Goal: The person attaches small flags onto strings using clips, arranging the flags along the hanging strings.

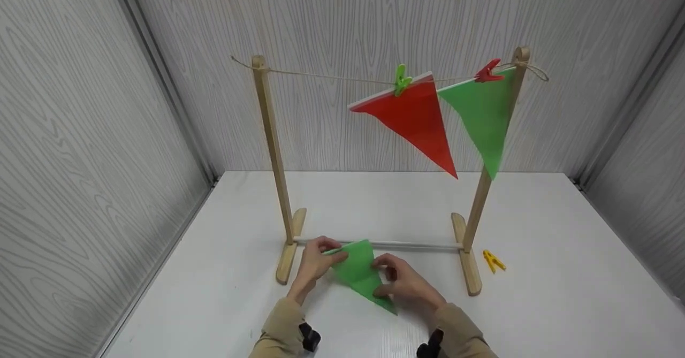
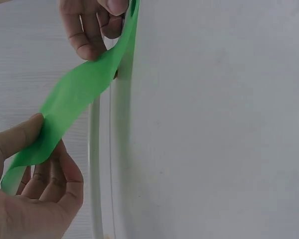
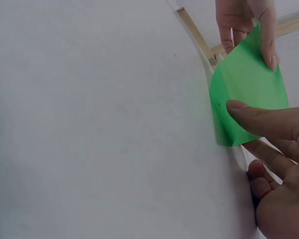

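Note:
Between my two hands is a loose green triangular flag, bent into a curve and held just above the white table. At its upper left corner my left hand pinches it between thumb and fingers. My right hand pinches its right edge with the thumb on the near face. In the left wrist view the flag twists like a ribbon, with the left hand below and the right hand above. The right wrist view shows the flag with the right thumb pressed on it.
Behind the hands stands a wooden frame with a string across its posts. A green clothespin clips a red flag there; a red clothespin clips another green flag. A yellow clothespin lies right of the frame.

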Demonstrator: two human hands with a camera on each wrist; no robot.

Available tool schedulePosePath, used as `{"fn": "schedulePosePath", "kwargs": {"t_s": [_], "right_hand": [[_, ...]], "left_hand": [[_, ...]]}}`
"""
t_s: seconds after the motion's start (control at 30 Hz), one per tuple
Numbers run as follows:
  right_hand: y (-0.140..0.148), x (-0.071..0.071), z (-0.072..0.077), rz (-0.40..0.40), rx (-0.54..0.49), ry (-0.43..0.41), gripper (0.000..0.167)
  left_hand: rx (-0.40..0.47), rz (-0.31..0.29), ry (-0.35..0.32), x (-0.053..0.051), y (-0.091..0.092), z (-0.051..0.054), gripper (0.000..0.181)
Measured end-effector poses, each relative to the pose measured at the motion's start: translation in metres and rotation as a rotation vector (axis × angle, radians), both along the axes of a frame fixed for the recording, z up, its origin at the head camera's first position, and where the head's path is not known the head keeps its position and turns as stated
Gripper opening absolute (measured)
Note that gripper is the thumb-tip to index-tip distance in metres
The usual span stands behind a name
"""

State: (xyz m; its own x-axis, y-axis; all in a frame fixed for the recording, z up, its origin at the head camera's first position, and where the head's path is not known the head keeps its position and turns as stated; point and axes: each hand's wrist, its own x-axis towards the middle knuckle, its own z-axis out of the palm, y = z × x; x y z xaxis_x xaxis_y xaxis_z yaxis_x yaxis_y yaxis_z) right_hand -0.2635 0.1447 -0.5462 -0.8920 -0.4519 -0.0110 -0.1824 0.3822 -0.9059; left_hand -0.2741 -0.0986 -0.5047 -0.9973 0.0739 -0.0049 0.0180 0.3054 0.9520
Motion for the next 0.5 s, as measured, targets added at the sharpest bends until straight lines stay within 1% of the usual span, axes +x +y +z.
{"fn": "schedulePosePath", "kwargs": {"t_s": [0.17,0.23,0.43,0.5], "right_hand": [[0.0013,-0.0016,-0.0001,-0.021,-0.11,-0.07,0.066],[0.0008,-0.0023,-0.0003,-0.039,-0.13,-0.077,0.067],[-0.0042,-0.0048,0.0028,-0.142,-0.156,-0.035,0.047],[-0.0064,-0.0047,0.005,-0.184,-0.173,-0.058,0.042]], "left_hand": [[0.005,-0.025,-0.01,0.0001,0.0005,-0.0021,0.035],[-0.008,-0.038,-0.008,0.0005,0.0008,-0.0034,0.038],[-0.022,-0.091,0.014,0.0018,0.0027,-0.0051,0.041],[-0.023,-0.101,0.023,0.0022,0.0031,-0.0048,0.042]]}}
